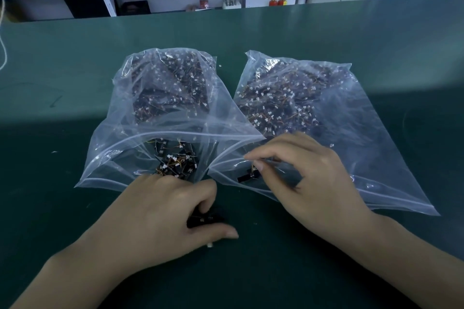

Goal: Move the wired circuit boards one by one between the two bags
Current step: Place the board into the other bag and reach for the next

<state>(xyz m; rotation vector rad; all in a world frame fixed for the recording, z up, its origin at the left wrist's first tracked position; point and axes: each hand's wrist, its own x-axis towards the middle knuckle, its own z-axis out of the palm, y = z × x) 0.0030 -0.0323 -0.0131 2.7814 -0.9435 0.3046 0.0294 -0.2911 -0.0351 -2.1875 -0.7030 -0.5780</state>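
The right hand (301, 170) pinches a black circuit board (247, 176) at the right bag's (351, 133) mouth. The left hand (160, 211) grips another board (206, 219) just below the left bag (140, 133).

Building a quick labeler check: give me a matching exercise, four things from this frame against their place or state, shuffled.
Things:
1. left hand
2. right hand
3. left bag
4. fire extinguishers

Places or states:
A. by the far wall, behind the table
B. pinches a board at the right bag's mouth
C. mouth open, wired boards spilling toward it
D. curled round dark boards on the table

Pairs: 1-D, 2-B, 3-C, 4-A
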